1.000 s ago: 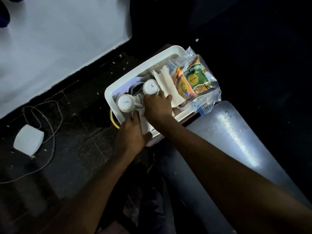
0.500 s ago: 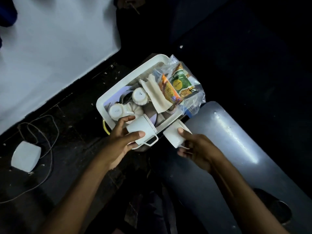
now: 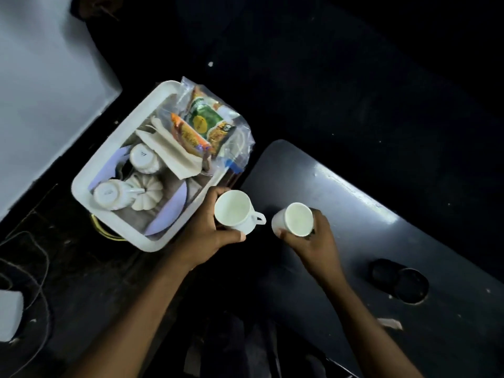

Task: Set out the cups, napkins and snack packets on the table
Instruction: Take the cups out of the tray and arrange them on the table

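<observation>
The dark tabletop (image 3: pixel 409 255) sweeps across the right half of the frame, dim, with a bright streak of light along its upper edge. Centre left sits the white tray (image 3: pixel 114 156), tilted diagonally, just beside the tabletop's rounded left end. Inside it, at the upper end, a clear bag of snack packets (image 3: pixel 210 124) spills over the tray's right rim, green and orange wrappers showing through. Against the bag lie the folded napkins (image 3: pixel 174 156), pale and stacked. Lower in the tray, two cups rest upside down, one upper cup (image 3: pixel 143 158) and one lower cup (image 3: pixel 109 195), with a ribbed white piece (image 3: pixel 144 192) touching the lower one.

Now the hands! The left hand (image 3: pixel 210 236) is wrapped around a white mug (image 3: pixel 234 211), mouth up, handle pointing right, held at the tray's lower right corner. The right hand (image 3: pixel 313 241) grips a second white cup (image 3: pixel 294 219) from below and the right, mouth up, over the tabletop's left end. The two cups are near each other but apart. At lower right, two dark round objects (image 3: pixel 398 279) sit on the tabletop.
</observation>
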